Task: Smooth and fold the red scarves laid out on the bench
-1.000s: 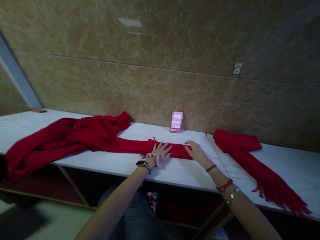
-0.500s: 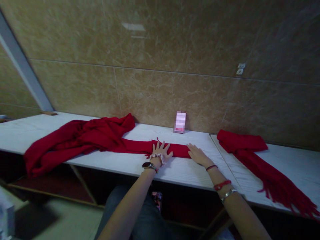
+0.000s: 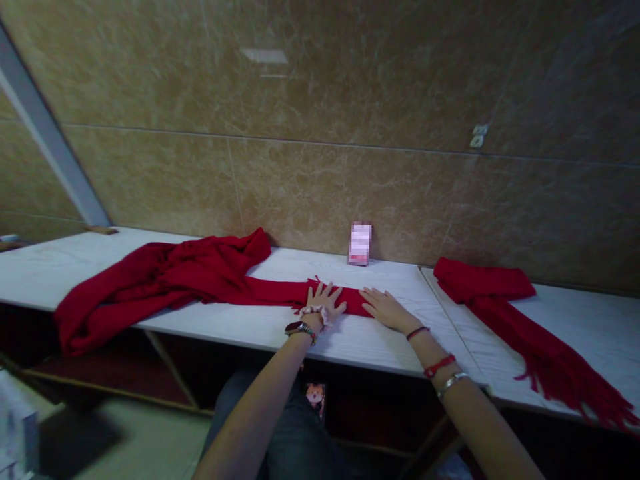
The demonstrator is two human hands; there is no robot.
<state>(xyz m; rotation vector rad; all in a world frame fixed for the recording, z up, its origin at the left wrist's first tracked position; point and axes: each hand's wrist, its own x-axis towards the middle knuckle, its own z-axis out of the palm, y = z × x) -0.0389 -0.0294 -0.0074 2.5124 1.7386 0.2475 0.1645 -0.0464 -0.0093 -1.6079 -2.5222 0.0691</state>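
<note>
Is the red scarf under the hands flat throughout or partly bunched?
Partly bunched: the red scarf lies flat beneath the left hand and right hand, but its left part is heaped in loose folds.

I get a dim picture: a pale reflection [image 3: 264, 56] glares on the wall [image 3: 345, 107] at upper centre, while shadow darkens the shelf [image 3: 113, 373] at lower left.

The left forearm [image 3: 255, 413] slants from the near side toward the far right, and the right forearm [image 3: 480, 420] toward the far left. The left hand [image 3: 324, 304] lies palm down, fingers fanned, thumb out to the right. Just beside it (I can see a gap between them) the right hand [image 3: 389, 309] lies flattened, fingers closer together, pointing left.
</note>
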